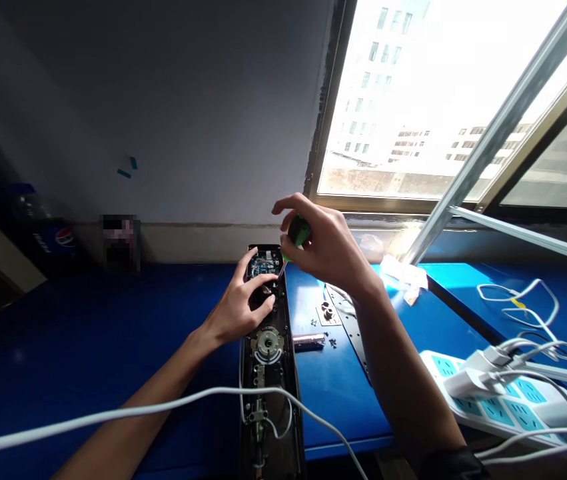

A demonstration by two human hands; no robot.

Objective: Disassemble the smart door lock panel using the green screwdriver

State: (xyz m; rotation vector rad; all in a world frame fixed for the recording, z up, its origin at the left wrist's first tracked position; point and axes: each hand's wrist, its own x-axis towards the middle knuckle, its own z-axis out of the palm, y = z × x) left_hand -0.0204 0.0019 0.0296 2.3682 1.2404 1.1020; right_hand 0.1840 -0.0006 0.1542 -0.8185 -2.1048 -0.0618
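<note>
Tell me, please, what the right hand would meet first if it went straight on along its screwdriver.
Led by the screwdriver, the right hand would probably meet the open black device first; the left hand has a fingertip near that line, and depth is unclear.

Brand marking: one round red, white and blue Pepsi emblem (64,237). Location: right-hand part of the dark blue wrap-around label (54,248) on the plastic bottle with a blue screw cap (37,208), far left of the head view. Lettering: a row of white characters (41,243), printed left of the emblem on the same label; too blurred to read with certainty.
</note>
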